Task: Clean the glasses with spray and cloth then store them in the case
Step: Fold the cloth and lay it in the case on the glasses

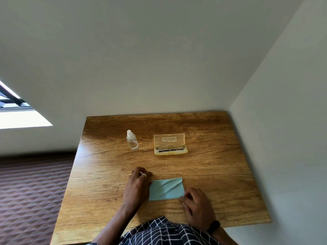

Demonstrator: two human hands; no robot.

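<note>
A light blue cleaning cloth (166,189) lies flat on the wooden table (212,174) near me. My left hand (137,185) pinches its upper left corner, and my right hand (196,204) pinches its lower right corner. Farther back stands a yellowish translucent glasses case (169,138), lid up. The thin-framed glasses (170,148) lie folded in its lower half. A small clear spray bottle (132,140) with a white cap stands upright to the left of the case.
White walls close off the table at the back and on the right. To the left lies a dark patterned floor (31,191). A window (16,106) shows at the far left.
</note>
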